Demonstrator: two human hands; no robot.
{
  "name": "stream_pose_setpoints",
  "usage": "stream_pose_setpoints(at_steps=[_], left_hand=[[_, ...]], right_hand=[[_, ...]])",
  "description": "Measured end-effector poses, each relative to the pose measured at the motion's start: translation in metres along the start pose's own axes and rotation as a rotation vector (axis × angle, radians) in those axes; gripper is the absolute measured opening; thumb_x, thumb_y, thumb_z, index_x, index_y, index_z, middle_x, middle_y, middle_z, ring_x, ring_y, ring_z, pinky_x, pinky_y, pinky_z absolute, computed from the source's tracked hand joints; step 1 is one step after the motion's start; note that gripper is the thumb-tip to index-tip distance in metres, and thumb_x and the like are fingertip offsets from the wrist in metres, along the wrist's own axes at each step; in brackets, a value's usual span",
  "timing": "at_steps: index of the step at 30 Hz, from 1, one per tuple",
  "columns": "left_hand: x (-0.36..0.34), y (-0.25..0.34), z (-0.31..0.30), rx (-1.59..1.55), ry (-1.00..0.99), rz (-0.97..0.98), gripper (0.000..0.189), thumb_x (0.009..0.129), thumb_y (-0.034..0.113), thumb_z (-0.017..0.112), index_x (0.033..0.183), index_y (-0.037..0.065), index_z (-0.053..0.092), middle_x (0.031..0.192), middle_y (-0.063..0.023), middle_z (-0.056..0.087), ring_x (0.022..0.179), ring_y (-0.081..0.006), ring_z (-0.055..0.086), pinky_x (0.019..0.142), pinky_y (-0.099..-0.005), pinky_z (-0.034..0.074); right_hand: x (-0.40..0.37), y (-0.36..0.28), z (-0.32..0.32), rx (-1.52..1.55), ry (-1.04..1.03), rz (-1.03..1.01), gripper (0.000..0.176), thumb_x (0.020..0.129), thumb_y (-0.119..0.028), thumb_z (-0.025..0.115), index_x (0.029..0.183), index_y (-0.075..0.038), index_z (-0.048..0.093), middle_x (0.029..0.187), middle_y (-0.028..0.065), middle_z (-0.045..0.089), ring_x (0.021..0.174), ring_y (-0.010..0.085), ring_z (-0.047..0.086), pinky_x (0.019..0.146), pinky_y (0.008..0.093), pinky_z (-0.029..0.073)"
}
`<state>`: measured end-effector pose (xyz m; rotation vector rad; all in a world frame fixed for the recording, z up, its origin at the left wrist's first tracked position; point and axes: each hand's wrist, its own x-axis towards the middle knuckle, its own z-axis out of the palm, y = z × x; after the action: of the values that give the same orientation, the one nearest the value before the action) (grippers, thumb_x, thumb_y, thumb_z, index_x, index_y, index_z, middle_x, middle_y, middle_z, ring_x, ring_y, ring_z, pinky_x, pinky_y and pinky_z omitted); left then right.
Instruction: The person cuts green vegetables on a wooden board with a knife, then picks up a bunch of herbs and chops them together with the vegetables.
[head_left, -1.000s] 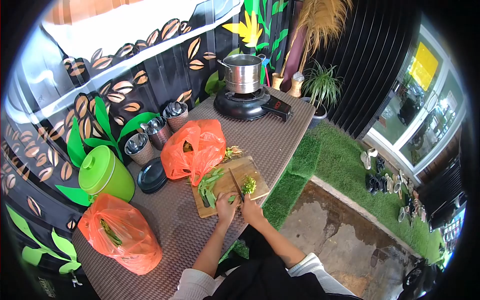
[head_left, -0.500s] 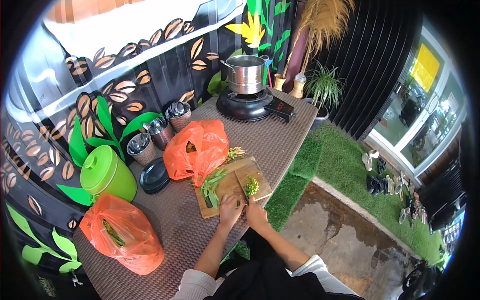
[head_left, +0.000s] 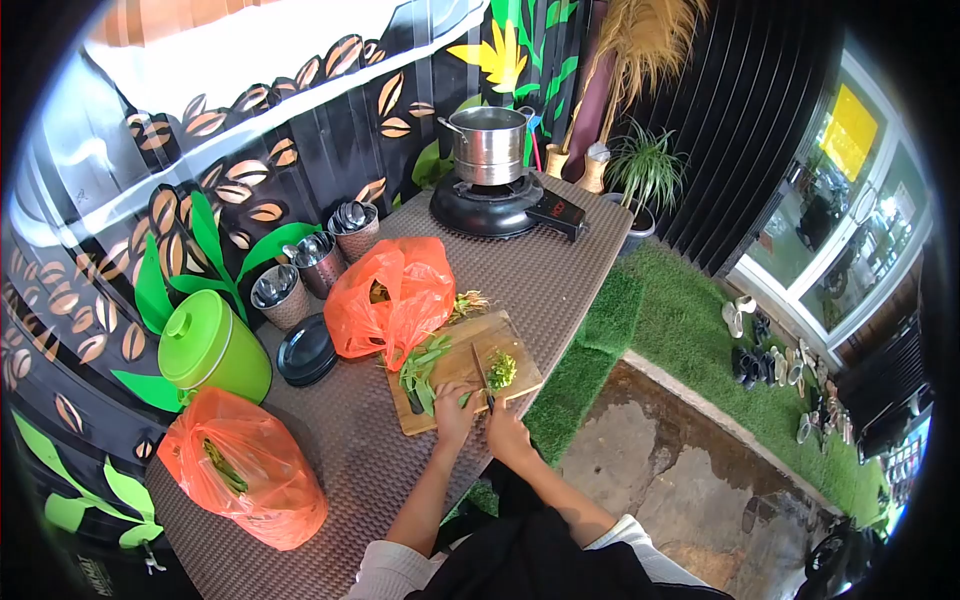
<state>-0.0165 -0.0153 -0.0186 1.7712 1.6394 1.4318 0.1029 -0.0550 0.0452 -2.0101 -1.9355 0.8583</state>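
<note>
My right hand (head_left: 508,434) is closed around the handle of a knife (head_left: 480,366), whose blade points away from me over the wooden cutting board (head_left: 459,362). Just right of the blade sits a small heap of chopped greens (head_left: 502,371). My left hand (head_left: 456,410) presses closed on the near ends of long leafy greens (head_left: 424,368), close to the knife; its fingertips are partly hidden. Beyond the board, an orange plastic bag (head_left: 400,290) rests against its far left edge, with some cut stems (head_left: 468,304) beside it.
A steel pot (head_left: 487,150) stands on a black portable stove (head_left: 485,208) at the table's far end. Along the wall are cups of cutlery (head_left: 318,268), black plates (head_left: 307,350) and a green lidded bucket (head_left: 214,350). Another orange bag (head_left: 265,490) holding greens stands at the near left.
My left hand has shifted slightly left, and its fingers look a little more spread over the greens. The knife blade shows more fully beside the chopped heap. The view has moved slightly.
</note>
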Motion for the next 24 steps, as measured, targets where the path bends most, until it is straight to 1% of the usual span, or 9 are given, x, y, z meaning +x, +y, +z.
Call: stream_pose_setpoints(at_steps=[2, 3, 6, 8, 12, 14, 15, 20, 24], left_hand=[[0.000, 0.002, -0.002, 0.010, 0.015, 0.027, 0.011, 0.072, 0.005, 0.069, 0.083, 0.003, 0.070, 0.086, -0.0105, 0.064, 0.088, -0.0296, 0.055, 0.079, -0.0372, 0.045], [0.000, 0.004, -0.002, 0.016, 0.027, 0.054, 0.011, 0.072, 0.005, 0.069, 0.083, 0.003, 0.070, 0.086, -0.0103, 0.064, 0.088, -0.0295, 0.055, 0.079, -0.0371, 0.045], [0.000, 0.005, -0.001, -0.002, 0.029, 0.035, 0.009, 0.072, 0.005, 0.069, 0.081, 0.003, 0.070, 0.086, -0.0102, 0.064, 0.088, -0.0291, 0.055, 0.079, -0.0372, 0.045], [-0.001, 0.005, 0.000, -0.008, 0.025, 0.031, 0.009, 0.072, 0.005, 0.069, 0.081, 0.003, 0.070, 0.086, -0.0101, 0.064, 0.088, -0.0289, 0.055, 0.078, -0.0371, 0.045], [-0.001, 0.004, 0.000, 0.001, 0.029, 0.012, 0.009, 0.072, 0.004, 0.069, 0.081, 0.003, 0.070, 0.086, -0.0099, 0.064, 0.088, -0.0286, 0.055, 0.078, -0.0368, 0.045], [-0.001, 0.009, -0.003, 0.008, 0.030, 0.027, 0.009, 0.072, 0.005, 0.069, 0.081, 0.003, 0.070, 0.086, -0.0098, 0.064, 0.088, -0.0287, 0.055, 0.078, -0.0368, 0.045], [-0.001, 0.009, -0.004, 0.017, 0.027, 0.045, 0.010, 0.072, 0.005, 0.069, 0.082, 0.003, 0.070, 0.086, -0.0098, 0.064, 0.088, -0.0287, 0.056, 0.078, -0.0368, 0.045], [-0.001, 0.004, -0.001, -0.005, 0.024, 0.023, 0.009, 0.072, 0.005, 0.069, 0.081, 0.003, 0.070, 0.086, -0.0100, 0.064, 0.087, -0.0290, 0.056, 0.078, -0.0368, 0.045], [-0.001, 0.004, -0.001, -0.002, 0.029, 0.017, 0.009, 0.073, 0.004, 0.068, 0.081, 0.003, 0.070, 0.085, -0.0102, 0.064, 0.088, -0.0294, 0.056, 0.079, -0.0372, 0.045]], right_hand=[[0.000, -0.004, 0.006, -0.007, -0.005, 0.042, 0.034, 0.092, -0.024, 0.049, 0.113, 0.000, 0.035, 0.084, 0.0311, 0.062, 0.084, 0.0466, 0.062, 0.072, 0.0546, 0.050], [0.006, -0.002, 0.007, -0.007, -0.005, 0.042, 0.034, 0.092, -0.024, 0.049, 0.113, 0.000, 0.035, 0.084, 0.0311, 0.062, 0.084, 0.0466, 0.062, 0.072, 0.0546, 0.050], [0.027, 0.007, 0.011, -0.021, 0.024, 0.002, 0.034, 0.092, -0.024, 0.048, 0.113, 0.000, 0.035, 0.085, 0.0310, 0.062, 0.085, 0.0462, 0.063, 0.072, 0.0544, 0.050], [0.034, 0.014, 0.008, -0.047, 0.015, -0.041, 0.035, 0.093, -0.022, 0.044, 0.117, 0.001, 0.034, 0.086, 0.0286, 0.064, 0.081, 0.0455, 0.064, 0.072, 0.0520, 0.052], [0.012, 0.011, 0.010, 0.012, 0.069, -0.084, 0.033, 0.092, -0.024, 0.048, 0.112, 0.001, 0.037, 0.087, 0.0314, 0.062, 0.084, 0.0472, 0.062, 0.072, 0.0549, 0.050], [0.004, 0.002, 0.010, -0.002, 0.036, 0.008, 0.033, 0.092, -0.024, 0.047, 0.111, 0.002, 0.039, 0.086, 0.0321, 0.062, 0.083, 0.0489, 0.061, 0.073, 0.0561, 0.049], [0.008, 0.003, 0.010, -0.003, 0.036, 0.003, 0.033, 0.092, -0.024, 0.047, 0.111, 0.002, 0.039, 0.086, 0.0321, 0.062, 0.083, 0.0489, 0.061, 0.073, 0.0561, 0.049], [0.037, 0.016, 0.009, 0.052, 0.015, -0.090, 0.034, 0.091, -0.021, 0.048, 0.114, 0.002, 0.037, 0.085, 0.0324, 0.061, 0.082, 0.0496, 0.061, 0.073, 0.0571, 0.049], [0.010, 0.009, 0.002, 0.037, 0.030, -0.142, 0.034, 0.092, -0.022, 0.047, 0.113, 0.002, 0.037, 0.086, 0.0331, 0.061, 0.083, 0.0497, 0.061, 0.073, 0.0575, 0.048]])
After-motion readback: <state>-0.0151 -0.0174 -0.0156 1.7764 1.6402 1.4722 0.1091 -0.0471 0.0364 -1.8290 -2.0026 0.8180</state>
